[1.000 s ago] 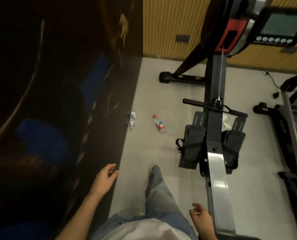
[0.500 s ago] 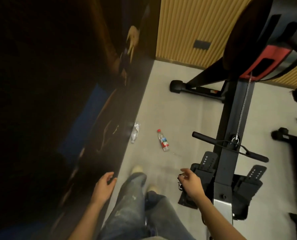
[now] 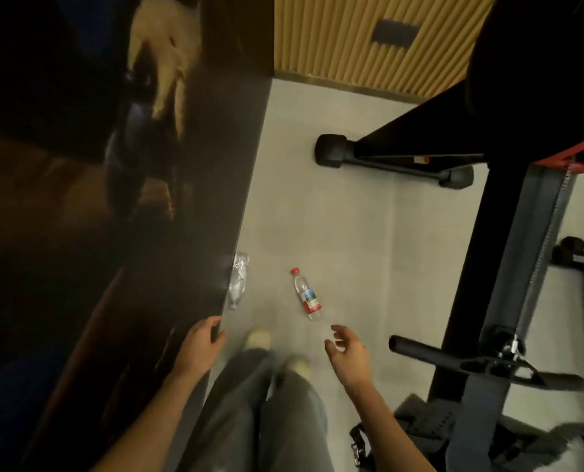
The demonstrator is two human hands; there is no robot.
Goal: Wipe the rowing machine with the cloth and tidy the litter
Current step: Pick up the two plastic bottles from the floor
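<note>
A clear plastic bottle (image 3: 306, 294) with a red cap and a red and blue label lies on the light floor ahead of my feet. A crumpled clear bottle (image 3: 238, 280) lies against the foot of the dark wall. My right hand (image 3: 349, 355) is stretched forward with relaxed fingers, empty, a short way below the capped bottle. My left hand (image 3: 200, 347) hangs loosely curled beside the wall and holds nothing. The rowing machine (image 3: 508, 253) stands to the right, its handle bar (image 3: 467, 362) resting across the rail. No cloth is in view.
A glossy dark wall (image 3: 168, 240) runs along the left. A slatted wooden wall (image 3: 368, 39) closes the far side. The rower's front stabiliser foot (image 3: 392, 158) crosses the floor ahead. Another machine's base (image 3: 583, 257) sits at the right edge.
I have stepped forward towards the bottles. My right hand has swung from the rower's footrest to the left, nearer the capped bottle. My left hand stays by the wall.
</note>
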